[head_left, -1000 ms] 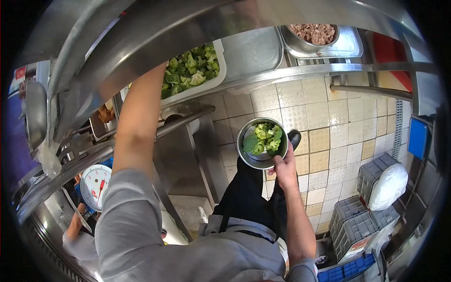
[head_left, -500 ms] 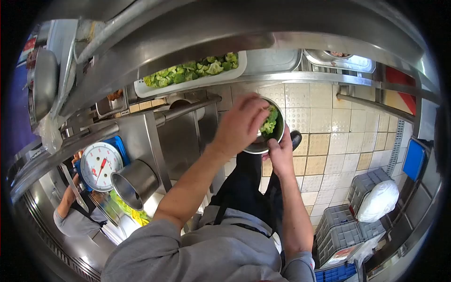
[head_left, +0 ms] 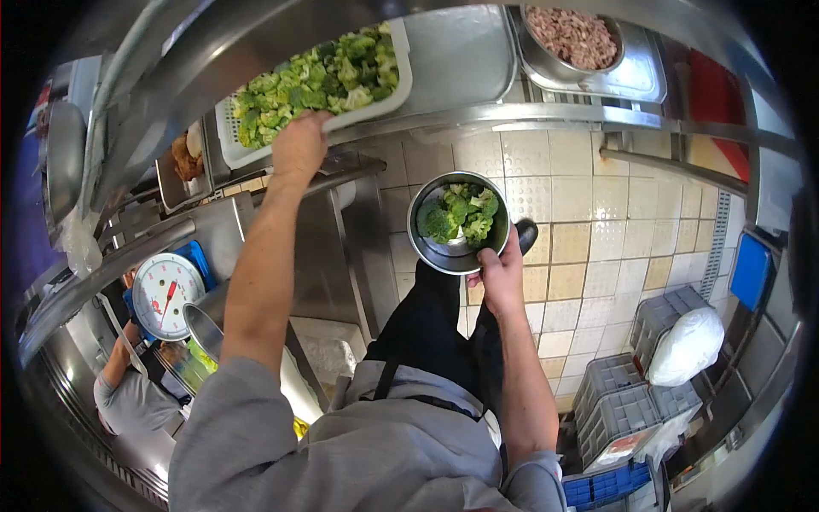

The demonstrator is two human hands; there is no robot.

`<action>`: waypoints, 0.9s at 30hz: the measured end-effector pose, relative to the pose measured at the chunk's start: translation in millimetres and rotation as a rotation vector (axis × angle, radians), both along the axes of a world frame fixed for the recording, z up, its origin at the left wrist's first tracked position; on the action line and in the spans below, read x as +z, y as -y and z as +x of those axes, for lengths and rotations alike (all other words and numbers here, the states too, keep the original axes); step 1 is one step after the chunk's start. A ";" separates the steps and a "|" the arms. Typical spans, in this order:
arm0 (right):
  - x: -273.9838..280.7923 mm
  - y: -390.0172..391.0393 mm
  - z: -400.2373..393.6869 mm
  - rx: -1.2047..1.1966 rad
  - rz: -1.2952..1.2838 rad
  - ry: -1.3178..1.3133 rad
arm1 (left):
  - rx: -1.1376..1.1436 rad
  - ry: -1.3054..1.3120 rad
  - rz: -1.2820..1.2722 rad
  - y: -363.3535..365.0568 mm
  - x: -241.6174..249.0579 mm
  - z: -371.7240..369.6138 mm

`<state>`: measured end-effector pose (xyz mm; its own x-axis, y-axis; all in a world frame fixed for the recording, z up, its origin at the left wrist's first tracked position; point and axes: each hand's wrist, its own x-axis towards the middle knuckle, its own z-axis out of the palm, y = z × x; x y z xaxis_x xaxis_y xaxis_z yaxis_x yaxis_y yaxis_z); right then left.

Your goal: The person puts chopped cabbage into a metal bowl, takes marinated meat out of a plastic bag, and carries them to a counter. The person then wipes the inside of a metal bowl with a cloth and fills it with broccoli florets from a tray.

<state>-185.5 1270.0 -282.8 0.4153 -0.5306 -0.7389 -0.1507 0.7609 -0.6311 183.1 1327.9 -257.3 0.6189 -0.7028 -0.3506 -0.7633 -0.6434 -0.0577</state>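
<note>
My left hand (head_left: 300, 145) reaches over the near rim of a white perforated tray (head_left: 404, 72) filled with cut broccoli (head_left: 320, 77). Its fingers are bent down at the florets and mostly hidden, so whether they grip any cannot be made out. My right hand (head_left: 502, 271) holds a round metal bowl (head_left: 418, 241) by its rim, thumb on the near right edge. Several broccoli florets (head_left: 461, 212) lie inside the bowl, which is held above the floor.
A metal bowl of chopped meat (head_left: 573, 38) stands on a tray at the upper right. At left are a dial scale (head_left: 168, 296), a metal pot (head_left: 205, 322) and a co-worker (head_left: 141, 397). Grey crates (head_left: 616, 410) with a white bag (head_left: 685, 347) stand lower right.
My left hand has left the bowl and moved up and left to the broccoli tray. The bowl in my right hand has shifted slightly left, and its florets show fully.
</note>
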 end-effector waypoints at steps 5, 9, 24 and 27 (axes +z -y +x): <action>-4.6 -2.2 -22.4 -0.042 0.030 -0.045 | -0.161 0.072 -0.275 38.9 29.6 -2.2; -15.2 -1.0 -25.7 -0.018 0.059 -0.043 | -0.216 -0.016 -0.413 53.5 34.5 -38.0; 4.2 23.3 8.5 -0.025 -0.022 -0.029 | -0.168 -0.308 -0.307 63.1 19.5 -95.2; -2.6 22.9 6.8 0.024 -0.001 0.001 | -0.168 -0.343 -0.392 59.1 19.5 -91.0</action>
<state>-178.7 1247.1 -285.3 0.4286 -0.5214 -0.7378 -0.1688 0.7561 -0.6324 92.1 1268.8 -237.8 0.3836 -0.9007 -0.2042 -0.7901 -0.4345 0.4324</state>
